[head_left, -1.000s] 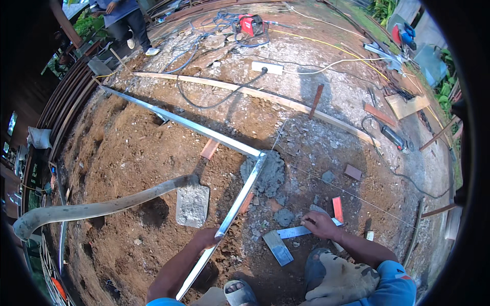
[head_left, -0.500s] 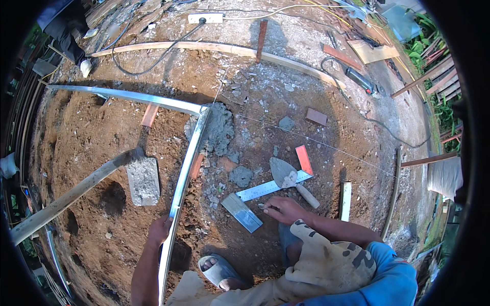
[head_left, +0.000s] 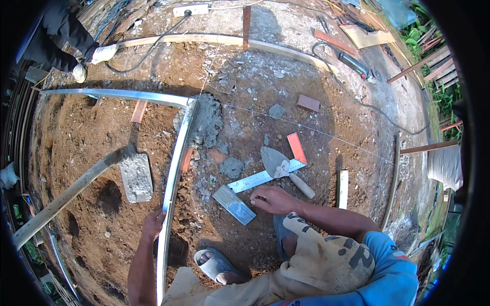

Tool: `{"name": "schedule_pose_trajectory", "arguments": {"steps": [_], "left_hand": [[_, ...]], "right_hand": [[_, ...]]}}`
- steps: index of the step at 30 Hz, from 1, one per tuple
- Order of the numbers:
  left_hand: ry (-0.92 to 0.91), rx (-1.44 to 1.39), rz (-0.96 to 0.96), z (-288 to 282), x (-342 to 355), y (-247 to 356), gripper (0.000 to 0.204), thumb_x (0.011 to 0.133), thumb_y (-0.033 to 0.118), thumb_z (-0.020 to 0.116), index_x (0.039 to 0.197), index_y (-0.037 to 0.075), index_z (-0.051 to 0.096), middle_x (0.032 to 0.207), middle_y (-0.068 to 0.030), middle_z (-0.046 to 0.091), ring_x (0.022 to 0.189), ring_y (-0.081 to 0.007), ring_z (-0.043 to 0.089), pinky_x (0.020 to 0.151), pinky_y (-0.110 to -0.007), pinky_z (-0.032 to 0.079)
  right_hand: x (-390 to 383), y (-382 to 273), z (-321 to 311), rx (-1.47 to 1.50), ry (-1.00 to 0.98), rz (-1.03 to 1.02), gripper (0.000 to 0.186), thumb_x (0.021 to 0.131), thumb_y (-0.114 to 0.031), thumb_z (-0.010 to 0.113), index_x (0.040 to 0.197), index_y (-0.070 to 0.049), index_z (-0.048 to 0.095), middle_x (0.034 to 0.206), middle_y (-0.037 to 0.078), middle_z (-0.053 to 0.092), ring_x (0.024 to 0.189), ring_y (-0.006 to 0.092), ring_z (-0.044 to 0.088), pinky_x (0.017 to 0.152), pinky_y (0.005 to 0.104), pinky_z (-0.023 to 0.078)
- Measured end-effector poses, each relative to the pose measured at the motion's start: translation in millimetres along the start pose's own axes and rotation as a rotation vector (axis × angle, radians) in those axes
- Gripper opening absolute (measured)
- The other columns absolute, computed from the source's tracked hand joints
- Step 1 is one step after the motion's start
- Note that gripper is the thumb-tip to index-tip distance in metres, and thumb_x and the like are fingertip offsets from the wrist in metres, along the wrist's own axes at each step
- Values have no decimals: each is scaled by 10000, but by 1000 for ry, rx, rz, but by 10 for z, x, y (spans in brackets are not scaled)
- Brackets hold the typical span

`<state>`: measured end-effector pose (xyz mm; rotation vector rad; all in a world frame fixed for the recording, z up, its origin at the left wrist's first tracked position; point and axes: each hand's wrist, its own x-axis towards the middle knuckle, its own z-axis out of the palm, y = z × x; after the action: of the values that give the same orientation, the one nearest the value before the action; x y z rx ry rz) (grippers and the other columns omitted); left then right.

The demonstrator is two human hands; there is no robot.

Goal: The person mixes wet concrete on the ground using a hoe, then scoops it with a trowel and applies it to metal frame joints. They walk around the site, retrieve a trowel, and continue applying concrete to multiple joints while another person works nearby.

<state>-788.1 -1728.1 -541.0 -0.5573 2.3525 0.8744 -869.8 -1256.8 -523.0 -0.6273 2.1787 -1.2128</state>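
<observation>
My left hand is closed around the outer side of a shiny square metal tube. It joins a second metal tube at a corner beside a lump of wet mortar. My right hand hovers over my knee, its fingers loosely curled with nothing visible in them. Close to its fingertips lies a short piece of metal tube, across the end of a steel square with an orange handle. A trowel with a wooden grip rests on the square's blade.
A mortar-caked hoe lies left of the frame, near a hole in the soil. A taut string crosses the ground, with a brick beyond it. Farther off are an angle grinder, a power strip and another person's legs.
The view has shifted slightly, so the ground items sit a little farther left and up. At the far left, the other person's feet have come farther into view. My hands keep their places.
</observation>
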Motion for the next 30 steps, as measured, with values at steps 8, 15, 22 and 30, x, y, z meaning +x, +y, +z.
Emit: {"name": "schedule_pose_trajectory", "arguments": {"steps": [8, 15, 22, 30], "left_hand": [[-30, 233, 76, -66, 13, 127, 404, 1010, 406, 514, 1121, 80, 726, 769, -255, 667, 746, -433, 663, 715, -494, 508], [-66, 203, 57, -96, 17, 182, 402, 1003, 402, 521, 1107, 71, 722, 873, -278, 681, 852, -455, 666, 787, -502, 513], [-52, 158, 34, -91, -9, 179, 380, 996, 389, 540, 1145, 89, 719, 920, -268, 692, 887, -445, 674, 813, -481, 522], [-26, 172, 68, -66, 7, 119, 410, 994, 443, 510, 1085, 114, 736, 924, -247, 698, 893, -435, 671, 810, -492, 518]], "right_hand": [[-7, 19, 10, 6, -14, -9, 208, 956, -230, 625, 978, -27, 666, 944, 159, 673, 920, 354, 658, 805, 450, 511], [-12, -58, 35, -30, -35, 16, 204, 948, -224, 635, 976, -27, 680, 966, 161, 684, 923, 350, 662, 803, 444, 519], [-16, -2, 133, -12, -38, 31, 223, 948, -242, 645, 1000, -29, 687, 974, 160, 687, 933, 353, 663, 813, 435, 522], [162, -384, -102, -225, -220, 3, 274, 957, -273, 631, 1111, -50, 670, 1014, 166, 690, 942, 364, 675, 811, 452, 531]]}}
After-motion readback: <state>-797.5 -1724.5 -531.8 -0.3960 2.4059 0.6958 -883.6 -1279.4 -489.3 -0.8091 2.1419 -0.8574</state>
